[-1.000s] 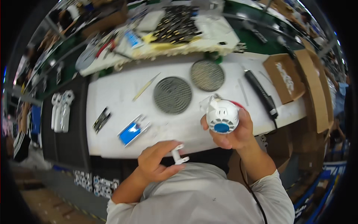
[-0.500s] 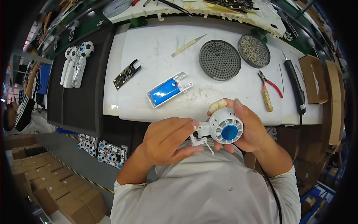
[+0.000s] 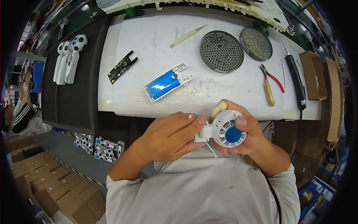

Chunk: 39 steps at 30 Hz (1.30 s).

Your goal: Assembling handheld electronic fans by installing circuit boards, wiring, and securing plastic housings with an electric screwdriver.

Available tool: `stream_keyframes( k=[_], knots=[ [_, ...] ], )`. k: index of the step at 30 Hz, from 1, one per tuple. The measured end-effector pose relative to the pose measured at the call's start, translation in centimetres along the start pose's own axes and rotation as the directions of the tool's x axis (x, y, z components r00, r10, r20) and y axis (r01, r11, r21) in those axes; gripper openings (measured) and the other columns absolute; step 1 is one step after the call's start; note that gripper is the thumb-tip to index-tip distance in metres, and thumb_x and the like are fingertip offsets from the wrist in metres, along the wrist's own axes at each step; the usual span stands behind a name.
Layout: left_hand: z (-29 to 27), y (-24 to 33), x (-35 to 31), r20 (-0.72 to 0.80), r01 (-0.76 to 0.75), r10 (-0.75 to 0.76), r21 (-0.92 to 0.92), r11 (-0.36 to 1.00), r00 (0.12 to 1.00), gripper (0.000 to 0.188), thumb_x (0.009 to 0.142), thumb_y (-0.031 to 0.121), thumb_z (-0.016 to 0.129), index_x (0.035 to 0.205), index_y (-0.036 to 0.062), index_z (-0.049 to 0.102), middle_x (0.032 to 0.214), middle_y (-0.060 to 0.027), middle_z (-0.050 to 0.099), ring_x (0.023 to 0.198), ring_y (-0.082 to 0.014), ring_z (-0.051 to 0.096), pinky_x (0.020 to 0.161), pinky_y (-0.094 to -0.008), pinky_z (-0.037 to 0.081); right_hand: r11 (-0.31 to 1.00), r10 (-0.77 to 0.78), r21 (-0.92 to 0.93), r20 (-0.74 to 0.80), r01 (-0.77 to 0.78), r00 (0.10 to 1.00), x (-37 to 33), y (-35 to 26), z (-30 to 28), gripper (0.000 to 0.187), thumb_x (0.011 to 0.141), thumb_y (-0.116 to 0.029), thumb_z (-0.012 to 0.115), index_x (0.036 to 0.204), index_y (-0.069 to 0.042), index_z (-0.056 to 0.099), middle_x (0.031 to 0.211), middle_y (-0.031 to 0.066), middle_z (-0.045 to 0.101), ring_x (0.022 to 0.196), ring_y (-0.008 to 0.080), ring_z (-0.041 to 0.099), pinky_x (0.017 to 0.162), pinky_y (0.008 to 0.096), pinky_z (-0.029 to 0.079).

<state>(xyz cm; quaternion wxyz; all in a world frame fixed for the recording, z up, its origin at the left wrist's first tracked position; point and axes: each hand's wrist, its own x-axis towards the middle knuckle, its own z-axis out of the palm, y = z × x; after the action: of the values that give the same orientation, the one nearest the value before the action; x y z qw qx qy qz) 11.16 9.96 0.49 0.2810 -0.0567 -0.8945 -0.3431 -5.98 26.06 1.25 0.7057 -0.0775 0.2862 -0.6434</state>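
Close to my body, past the near table edge, I hold a white round fan head (image 3: pixel 225 122) with a slotted front and a blue centre disc. My right hand (image 3: pixel 250 135) is closed around its rim, thumb resting on the front; one finger wears a pale cover. My left hand (image 3: pixel 168 133) pinches the white neck bracket (image 3: pixel 205 131) at the head's left side, its fingers hiding part of it. A thin white cable (image 3: pixel 211 149) hangs below the bracket. On the table ahead lies an open white handle shell (image 3: pixel 152 98) with a blue battery (image 3: pixel 163 85) inside.
A black circuit board (image 3: pixel 122 68) and tweezers (image 3: pixel 188 36) lie on the white tabletop. Two round dishes of small parts (image 3: pixel 221 51) (image 3: pixel 256 43), red-handled pliers (image 3: pixel 269 86) and a black electric screwdriver (image 3: pixel 295 82) are to the right. Finished-looking fans (image 3: pixel 71 59) lie on a dark tray at left.
My left fingers have closed further over the bracket, covering more of it. My right thumb has come down onto the fan head's front. The table appears slightly higher in view.
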Motion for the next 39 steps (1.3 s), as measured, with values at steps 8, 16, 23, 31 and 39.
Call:
stream_keyframes(
  k=[8, 16, 23, 31, 39],
  knots=[
    [1.2, -1.3, -1.1, -0.135, 0.048, -0.039, 0.064, 0.997, 0.99, 0.055, 0.071, 0.027, 0.082, 0.111, -0.0065, 0.063, 0.093, -0.0181, 0.069, 0.078, -0.0303, 0.067, 0.066, -0.0332, 0.055, 0.995, 0.01, -0.098, -0.116, -0.022, 0.993, 1.5, -0.8, 1.2, 0.04, 0.092, -0.025, 0.057, 0.119, 0.001, 0.046, 0.09, 0.0155, 0.063, 0.066, 0.0211, 0.067, 0.046, 0.0272, 0.052],
    [-2.1, -3.2, -0.3, -0.099, 0.013, 0.025, 0.367, 0.93, 0.995, 0.05, 0.069, 0.02, 0.082, 0.112, 0.0006, 0.064, 0.109, -0.0186, 0.066, 0.089, -0.0306, 0.065, 0.075, -0.0375, 0.054, 0.896, -0.284, -0.41, -0.23, 0.172, 0.931, 1.9, -2.5, 0.7, 0.04, 0.091, -0.026, 0.06, 0.118, 0.0, 0.046, 0.094, 0.0126, 0.063, 0.076, 0.0184, 0.067, 0.051, 0.0262, 0.052],
    [-3.5, -5.3, 2.5, 0.062, 0.039, -0.084, 0.523, 0.851, 0.994, 0.047, 0.067, 0.016, 0.081, 0.109, 0.0037, 0.066, 0.117, -0.0182, 0.062, 0.094, -0.032, 0.062, 0.078, -0.0393, 0.052, 0.847, -0.4, -0.47, -0.26, 0.247, 0.879, 2.2, -3.0, 0.2, 0.035, 0.088, -0.022, 0.062, 0.114, -0.001, 0.05, 0.091, 0.0106, 0.064, 0.074, 0.0163, 0.066, 0.049, 0.0233, 0.048],
    [-2.6, -6.7, 0.9, 0.069, -0.029, 0.003, 0.37, 0.929, 0.998, 0.044, 0.064, 0.008, 0.08, 0.105, -0.001, 0.065, 0.118, -0.0173, 0.062, 0.088, -0.0322, 0.063, 0.074, -0.0373, 0.053, 0.763, -0.471, -0.594, -0.24, 0.255, 0.849, 3.8, -3.0, 0.5, 0.041, 0.087, -0.028, 0.058, 0.115, 0.0, 0.048, 0.092, 0.0114, 0.063, 0.073, 0.0159, 0.065, 0.051, 0.0242, 0.049],
    [-2.0, -5.2, 0.6, 0.042, -0.153, 0.147, 0.27, 0.951, 0.988, 0.04, 0.063, 0.004, 0.079, 0.098, -0.0055, 0.063, 0.117, -0.016, 0.062, 0.082, -0.0316, 0.063, 0.067, -0.0369, 0.054, 0.795, -0.402, -0.57, -0.244, 0.205, 0.883, 5.0, -3.1, 0.3, 0.039, 0.088, -0.027, 0.059, 0.114, -0.001, 0.048, 0.091, 0.0107, 0.063, 0.072, 0.0147, 0.064, 0.051, 0.0233, 0.048]
  ],
)
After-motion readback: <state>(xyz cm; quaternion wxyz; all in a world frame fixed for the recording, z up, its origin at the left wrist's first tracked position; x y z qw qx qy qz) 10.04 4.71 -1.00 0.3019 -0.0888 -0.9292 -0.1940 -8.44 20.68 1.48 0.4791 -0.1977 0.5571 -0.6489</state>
